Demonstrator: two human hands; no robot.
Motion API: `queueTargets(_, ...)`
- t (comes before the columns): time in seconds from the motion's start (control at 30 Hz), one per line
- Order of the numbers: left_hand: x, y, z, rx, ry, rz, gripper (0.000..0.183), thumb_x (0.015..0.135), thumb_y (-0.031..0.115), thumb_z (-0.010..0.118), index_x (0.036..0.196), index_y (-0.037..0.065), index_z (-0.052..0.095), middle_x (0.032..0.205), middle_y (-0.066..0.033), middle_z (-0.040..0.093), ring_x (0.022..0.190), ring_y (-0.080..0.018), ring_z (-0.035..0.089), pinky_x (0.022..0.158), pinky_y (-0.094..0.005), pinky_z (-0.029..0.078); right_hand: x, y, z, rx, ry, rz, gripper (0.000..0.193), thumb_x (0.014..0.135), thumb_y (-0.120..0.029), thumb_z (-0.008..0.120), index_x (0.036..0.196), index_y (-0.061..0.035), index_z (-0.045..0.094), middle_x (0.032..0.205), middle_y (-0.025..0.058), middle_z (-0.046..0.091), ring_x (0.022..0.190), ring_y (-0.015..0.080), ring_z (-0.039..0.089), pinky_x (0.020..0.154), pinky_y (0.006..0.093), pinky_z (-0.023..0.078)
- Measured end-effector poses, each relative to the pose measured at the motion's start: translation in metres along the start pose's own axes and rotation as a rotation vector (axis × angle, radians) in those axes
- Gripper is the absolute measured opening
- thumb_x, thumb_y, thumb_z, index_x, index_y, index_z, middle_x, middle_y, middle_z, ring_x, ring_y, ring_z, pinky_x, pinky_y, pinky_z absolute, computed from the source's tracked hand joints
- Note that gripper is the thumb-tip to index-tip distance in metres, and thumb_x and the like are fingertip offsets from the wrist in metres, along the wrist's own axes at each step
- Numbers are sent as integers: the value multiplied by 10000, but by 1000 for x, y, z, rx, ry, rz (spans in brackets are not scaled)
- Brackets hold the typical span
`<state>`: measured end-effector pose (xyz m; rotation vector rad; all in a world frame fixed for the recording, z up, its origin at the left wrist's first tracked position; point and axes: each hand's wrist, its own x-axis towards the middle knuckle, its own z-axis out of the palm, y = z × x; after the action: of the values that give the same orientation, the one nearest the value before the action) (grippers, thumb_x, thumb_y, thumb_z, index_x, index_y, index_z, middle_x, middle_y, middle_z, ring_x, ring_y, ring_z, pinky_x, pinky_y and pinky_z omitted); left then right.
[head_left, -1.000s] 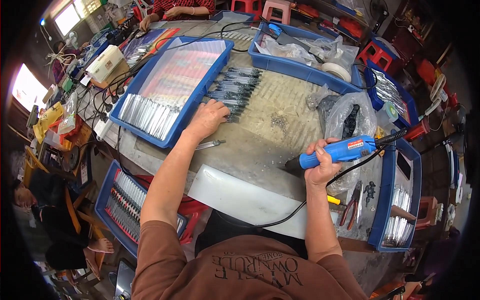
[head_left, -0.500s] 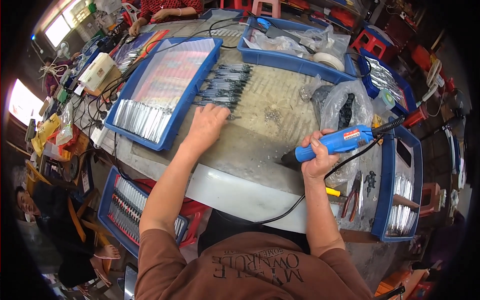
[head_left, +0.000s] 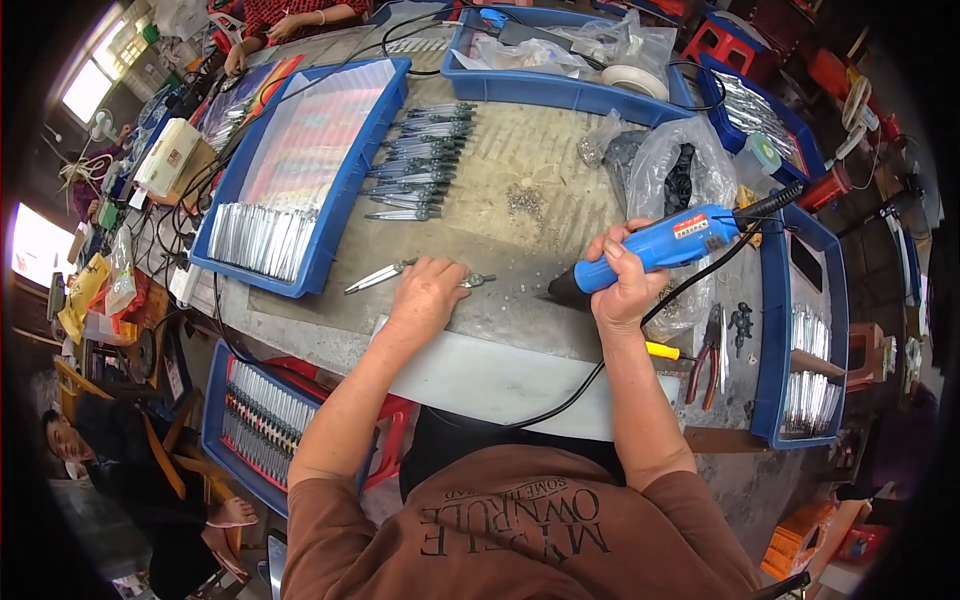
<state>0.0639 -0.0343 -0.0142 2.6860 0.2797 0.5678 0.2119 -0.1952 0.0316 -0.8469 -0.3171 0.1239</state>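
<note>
Near the table's front edge, my left hand (head_left: 432,294) has its fingers bent down around what looks like a silver drawing compass (head_left: 380,276). Its silver legs stick out to the left of the hand, and a dark jointed end (head_left: 479,280) shows at the fingertips; the palm hides the middle. My right hand (head_left: 628,280) grips a blue corded electric screwdriver (head_left: 650,250), tilted with its black nose (head_left: 568,288) toward the left hand. The nose and the dark end are apart. Beyond my left hand lies a column of similar compasses (head_left: 420,165).
A blue tray (head_left: 322,250) of silver parts is at left; another blue tray (head_left: 560,92) holds plastic bags. Right of the screwdriver are an open plastic bag (head_left: 715,150) of dark parts, red-handled pliers (head_left: 711,380) and a yellow-handled screwdriver (head_left: 662,350). A black cable (head_left: 560,408) crosses the front edge.
My left hand has come back from the column of compasses toward the front edge, bringing one compass along. My right hand still holds the electric screwdriver; the whole view has shifted slightly.
</note>
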Motion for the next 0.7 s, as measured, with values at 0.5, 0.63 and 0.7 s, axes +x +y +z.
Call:
queueTargets(0.5, -2, 21, 13, -84, 18, 18, 173, 657, 86, 637, 814, 68, 568, 775, -62, 541, 772, -253, 517, 662, -362, 412, 1, 1, 0, -16, -11, -4, 324, 623, -40, 577, 912, 12, 441, 678, 69, 497, 545, 169, 524, 523, 297, 444)
queueTargets(0.63, 0, 25, 17, -83, 8, 35, 174, 651, 85, 642, 809, 67, 572, 773, -57, 540, 768, -252, 517, 664, -362, 413, 0, 1, 0, -19, -7, 11, 347, 622, -39, 585, 932, 8, 436, 701, 77, 493, 547, 180, 518, 530, 304, 443)
queueTargets(0.7, 0, 27, 19, -76, -1, 47, 161, 646, 85, 646, 787, 67, 572, 765, -54, 540, 764, -249, 516, 662, -359, 415, 0, 1, -1, -19, -6, 23, 362, 621, -37, 590, 944, 0, 431, 720, 83, 487, 547, 192, 511, 534, 311, 439)
